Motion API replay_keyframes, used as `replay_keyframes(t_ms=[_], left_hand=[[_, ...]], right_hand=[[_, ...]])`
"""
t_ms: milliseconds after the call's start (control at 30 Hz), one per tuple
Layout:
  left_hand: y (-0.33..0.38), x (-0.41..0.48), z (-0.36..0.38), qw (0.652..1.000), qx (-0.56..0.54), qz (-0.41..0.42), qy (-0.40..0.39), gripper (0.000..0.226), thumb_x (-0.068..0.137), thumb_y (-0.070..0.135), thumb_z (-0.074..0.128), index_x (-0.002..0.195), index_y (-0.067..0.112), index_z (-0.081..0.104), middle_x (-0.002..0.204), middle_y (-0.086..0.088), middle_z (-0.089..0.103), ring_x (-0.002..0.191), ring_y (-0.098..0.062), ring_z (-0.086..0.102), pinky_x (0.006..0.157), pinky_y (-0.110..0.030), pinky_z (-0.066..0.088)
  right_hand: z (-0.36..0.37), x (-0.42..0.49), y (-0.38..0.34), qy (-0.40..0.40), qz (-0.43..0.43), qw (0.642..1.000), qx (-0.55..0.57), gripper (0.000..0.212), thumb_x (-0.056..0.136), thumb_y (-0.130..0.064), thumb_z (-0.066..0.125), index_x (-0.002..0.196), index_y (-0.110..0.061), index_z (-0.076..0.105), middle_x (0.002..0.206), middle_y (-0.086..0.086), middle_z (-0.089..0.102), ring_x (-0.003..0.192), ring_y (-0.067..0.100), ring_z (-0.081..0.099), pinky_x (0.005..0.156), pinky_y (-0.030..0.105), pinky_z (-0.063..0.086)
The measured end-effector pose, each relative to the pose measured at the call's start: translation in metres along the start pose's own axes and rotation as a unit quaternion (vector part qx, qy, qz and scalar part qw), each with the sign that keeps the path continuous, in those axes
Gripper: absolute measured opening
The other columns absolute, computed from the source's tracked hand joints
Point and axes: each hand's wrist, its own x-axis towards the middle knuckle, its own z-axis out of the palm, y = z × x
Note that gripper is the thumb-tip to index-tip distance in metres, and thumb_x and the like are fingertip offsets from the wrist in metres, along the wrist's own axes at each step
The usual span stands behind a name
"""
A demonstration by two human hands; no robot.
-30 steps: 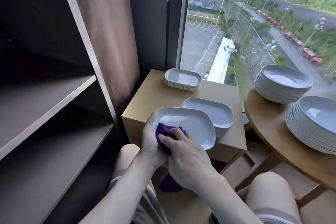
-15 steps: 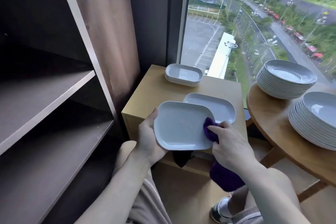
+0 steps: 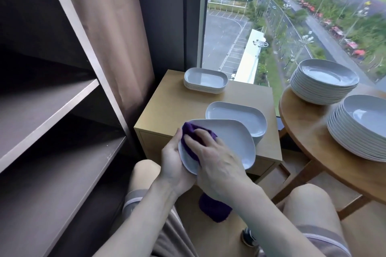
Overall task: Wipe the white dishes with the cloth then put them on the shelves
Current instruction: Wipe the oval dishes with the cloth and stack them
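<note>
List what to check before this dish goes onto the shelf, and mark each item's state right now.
1. Left hand grips the dish by its edge: ok.
2. Right hand holds the purple cloth against the dish: ok.
3. Whole dish wiped, underside included: cannot tell; the underside is hidden.
4. Cloth off the dish before shelving: not ok; it lies on the dish's left end, its tail hanging below.
5. Room on the lower shelf: ok; no dish shows on its visible part.
</note>
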Motion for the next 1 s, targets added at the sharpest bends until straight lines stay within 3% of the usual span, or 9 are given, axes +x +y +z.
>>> replay_keyframes(t_ms=[200,267,333,367,500,667,833,933,1000], left_hand=[[0.011,0.003,-0.003,0.999,-0.027,0.013,0.023,0.073,0.102,0.061,0.038,0.12,0.002,0.077,0.123,-0.025,0.07,0.11,-0.041,0.071,0.093,-0.049,0.061],[0.012,0.003,-0.001,0.999,-0.022,0.007,0.027,0.073,0.101,0.061,0.042,0.131,0.001,0.07,0.132,-0.026,0.065,0.121,-0.043,0.065,0.106,-0.052,0.053],[0.012,0.003,0.001,1.0,-0.006,-0.004,0.018,0.068,0.1,0.052,0.052,0.142,-0.001,0.061,0.142,-0.027,0.059,0.137,-0.046,0.054,0.118,-0.055,0.04],[0.012,0.003,0.002,1.0,0.002,-0.009,0.01,0.062,0.099,0.044,0.057,0.141,-0.002,0.061,0.142,-0.028,0.059,0.138,-0.046,0.053,0.117,-0.055,0.042],[0.008,0.0,0.005,0.999,0.016,-0.016,-0.031,0.039,0.093,0.018,0.061,0.124,-0.003,0.073,0.131,-0.028,0.067,0.119,-0.041,0.068,0.093,-0.047,0.06],[0.002,-0.004,0.011,0.998,0.02,-0.012,-0.063,0.035,0.09,0.006,0.062,0.122,0.005,0.077,0.119,-0.019,0.073,0.105,-0.032,0.074,0.086,-0.039,0.061],[0.005,-0.004,0.011,0.997,0.052,0.002,-0.064,0.039,0.097,0.029,0.069,0.13,0.008,0.073,0.126,-0.018,0.07,0.112,-0.03,0.071,0.091,-0.039,0.06],[0.004,-0.001,0.011,0.997,0.051,0.008,-0.054,0.067,0.099,0.062,0.058,0.143,0.011,0.063,0.146,-0.019,0.06,0.132,-0.033,0.061,0.107,-0.044,0.053],[0.006,0.001,0.012,0.998,0.043,0.014,-0.046,0.085,0.096,0.078,0.043,0.146,0.012,0.061,0.15,-0.02,0.057,0.139,-0.034,0.055,0.113,-0.044,0.049]], right_hand=[[0.006,-0.014,-0.001,-0.072,-0.027,0.996,-0.035,0.079,0.081,-0.028,0.054,0.151,-0.043,0.023,0.155,-0.01,0.025,0.122,0.029,0.037,0.103,0.041,0.04],[0.003,-0.017,0.003,-0.068,-0.02,0.997,-0.025,0.08,0.076,-0.027,0.051,0.151,-0.043,0.026,0.155,-0.011,0.025,0.125,0.029,0.036,0.105,0.041,0.039],[-0.001,-0.018,0.007,-0.057,-0.01,0.998,-0.002,0.081,0.072,-0.027,0.047,0.15,-0.042,0.032,0.153,-0.012,0.026,0.126,0.028,0.035,0.107,0.04,0.038],[-0.002,-0.019,0.009,-0.053,-0.001,0.998,0.025,0.08,0.071,-0.027,0.047,0.149,-0.042,0.036,0.153,-0.012,0.028,0.126,0.028,0.035,0.108,0.039,0.037],[-0.01,-0.014,0.025,-0.049,0.071,0.979,0.186,0.081,0.066,-0.023,0.045,0.145,-0.04,0.047,0.145,-0.016,0.033,0.129,0.02,0.029,0.111,0.028,0.024],[-0.021,-0.005,0.037,-0.019,0.108,0.963,0.245,0.083,0.064,-0.024,0.046,0.146,-0.03,0.05,0.138,-0.02,0.035,0.131,0.014,0.029,0.116,0.03,0.022],[-0.026,0.001,0.032,0.056,0.077,0.964,0.25,0.076,0.066,-0.022,0.047,0.141,-0.027,0.056,0.133,-0.019,0.04,0.127,0.013,0.032,0.116,0.03,0.022],[-0.029,0.008,0.027,0.065,0.071,0.967,0.235,0.073,0.069,-0.024,0.046,0.141,-0.029,0.055,0.133,-0.022,0.037,0.126,0.011,0.029,0.116,0.028,0.021],[-0.027,0.012,0.023,0.045,0.071,0.971,0.224,0.075,0.068,-0.025,0.044,0.142,-0.029,0.054,0.134,-0.021,0.035,0.126,0.012,0.026,0.112,0.019,0.016]])
